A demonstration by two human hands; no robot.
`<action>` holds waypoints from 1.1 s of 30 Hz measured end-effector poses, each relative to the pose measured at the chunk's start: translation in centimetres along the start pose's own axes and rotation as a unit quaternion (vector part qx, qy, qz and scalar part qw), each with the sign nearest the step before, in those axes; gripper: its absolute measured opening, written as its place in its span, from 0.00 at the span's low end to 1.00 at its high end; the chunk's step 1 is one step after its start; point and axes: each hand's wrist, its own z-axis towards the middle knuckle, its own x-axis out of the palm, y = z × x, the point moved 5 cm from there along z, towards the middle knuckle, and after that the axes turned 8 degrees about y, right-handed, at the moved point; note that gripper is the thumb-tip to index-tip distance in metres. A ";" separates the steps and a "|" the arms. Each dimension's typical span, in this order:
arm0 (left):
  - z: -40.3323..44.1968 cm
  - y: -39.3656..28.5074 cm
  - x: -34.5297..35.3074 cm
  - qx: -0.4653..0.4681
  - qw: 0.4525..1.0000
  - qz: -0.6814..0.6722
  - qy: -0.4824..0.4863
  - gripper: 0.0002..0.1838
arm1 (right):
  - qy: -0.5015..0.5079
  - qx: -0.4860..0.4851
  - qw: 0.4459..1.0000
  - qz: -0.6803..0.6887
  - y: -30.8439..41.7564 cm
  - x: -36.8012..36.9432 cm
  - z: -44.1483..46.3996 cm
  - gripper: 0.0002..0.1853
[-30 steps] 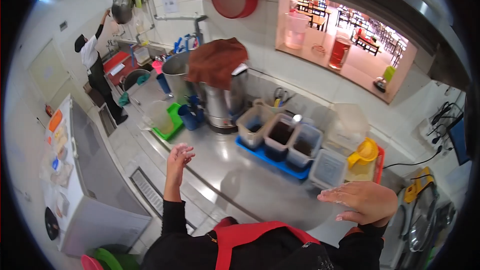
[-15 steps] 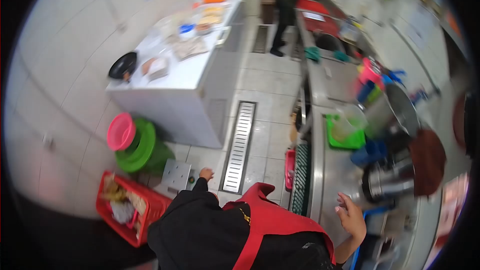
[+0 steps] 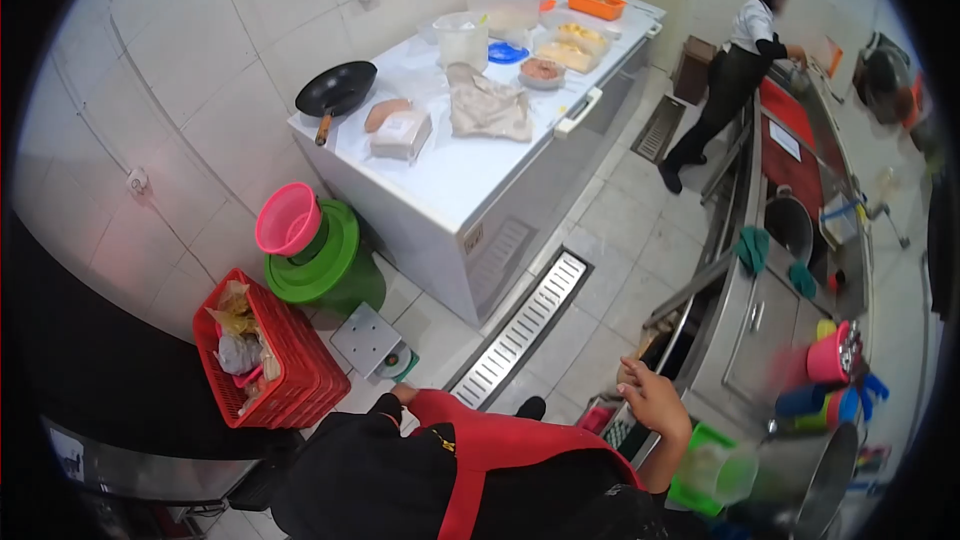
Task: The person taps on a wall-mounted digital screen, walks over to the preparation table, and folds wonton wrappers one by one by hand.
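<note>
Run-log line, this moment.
right hand: open, empty | left hand: mostly hidden | black pan: on white chest | co-worker: at counter

Left of the bright green plastic tray [image 3: 684, 492], the red cloth apron [image 3: 500, 435] partly hides the left hand [image 3: 404, 394] and a black shoe [image 3: 531, 407]; right of it, a large steel pot [image 3: 832, 480] is cut off.

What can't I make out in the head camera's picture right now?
- Left hand: head view, mostly hidden by the sleeve and apron, so its grip is unclear.
- Inside of the green bucket: head view, hidden by its lid.
- Steel pot: head view, blurred and cut off by the bottom edge.
- Any writing on the paper: head view, too small.
- What the co-worker handles: head view, too small.
</note>
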 end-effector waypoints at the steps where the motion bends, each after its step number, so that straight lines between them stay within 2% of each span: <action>1: 1.4 -2.6 -1.8 0.028 0.997 -0.071 -0.007 0.17 | 0.005 -0.017 1.000 0.005 -0.6 -1.8 2.1 0.24; 2: 2.4 -5.6 -3.8 0.056 0.988 -0.140 -0.012 0.19 | 0.009 -0.036 0.999 0.010 -0.9 -3.6 4.5 0.24; 3: 2.9 -9.9 -6.4 0.328 0.919 0.213 -0.042 0.18 | 0.043 -0.030 0.999 -0.005 -1.8 -5.4 7.0 0.25; 4: 2.6 -12.4 -9.4 0.220 0.973 0.050 -0.056 0.18 | 0.063 -0.013 0.998 -0.015 -1.8 -7.3 9.3 0.26; 5: 1.8 -14.8 -12.4 0.124 0.978 -0.136 -0.101 0.17 | 0.053 -0.020 0.996 -0.069 -1.6 -9.2 11.9 0.26; 6: 0.9 -16.9 -14.9 0.151 0.969 -0.136 -0.143 0.17 | 0.049 -0.024 0.990 -0.127 -1.3 -11.0 14.1 0.25; 7: -0.6 -19.8 -17.7 0.178 0.957 -0.144 -0.181 0.17 | 0.052 -0.049 0.992 -0.108 -0.5 -12.4 16.2 0.25; 9: -2.8 -23.9 -21.5 0.222 0.930 -0.234 -0.177 0.18 | 0.057 -0.107 0.989 -0.082 1.9 -14.8 20.7 0.23; 12: -6.9 -31.6 -28.6 0.284 0.905 -0.297 -0.109 0.17 | 0.136 -0.177 0.973 -0.063 3.4 -16.6 27.7 0.23; 15: -7.1 -38.3 -36.5 0.375 0.853 -0.362 -0.008 0.18 | 0.146 -0.164 0.972 -0.078 1.6 -18.6 34.1 0.24; 16: -5.3 -40.0 -39.4 0.397 0.860 -0.319 -0.023 0.17 | 0.138 -0.159 0.974 -0.084 1.2 -20.0 36.6 0.24; 18: -3.2 -44.2 -45.8 0.441 0.865 -0.204 -0.128 0.15 | 0.102 -0.131 0.982 -0.085 0.1 -23.3 41.0 0.25; 20: -4.0 -49.2 -51.6 0.382 0.888 -0.183 -0.178 0.15 | 0.092 -0.100 0.988 -0.075 -1.5 -26.4 43.5 0.25; 21: -2.7 -50.9 -53.8 0.414 0.868 -0.163 -0.222 0.15 | 0.085 -0.096 0.990 -0.060 -2.0 -28.1 45.0 0.26; 23: -1.5 -54.3 -56.7 0.432 0.855 -0.188 -0.220 0.15 | 0.065 -0.110 0.990 -0.056 -3.6 -30.8 47.6 0.27; 25: 0.1 -56.9 -59.3 0.460 0.841 -0.188 -0.214 0.14 | 0.058 -0.086 0.995 0.003 -4.8 -33.0 50.3 0.26; 28: 3.7 -59.0 -62.7 0.459 0.845 -0.192 -0.197 0.14 | 0.047 -0.098 0.992 0.067 -6.5 -36.0 56.5 0.26; 30: 5.2 -60.1 -65.5 0.447 0.838 -0.198 -0.241 0.13 | 0.049 -0.116 0.989 0.079 -7.2 -37.4 62.4 0.26; 33: 6.6 -61.8 -68.1 0.398 0.828 -0.241 -0.312 0.13 | 0.037 -0.195 0.976 0.089 -6.5 -38.9 73.7 0.27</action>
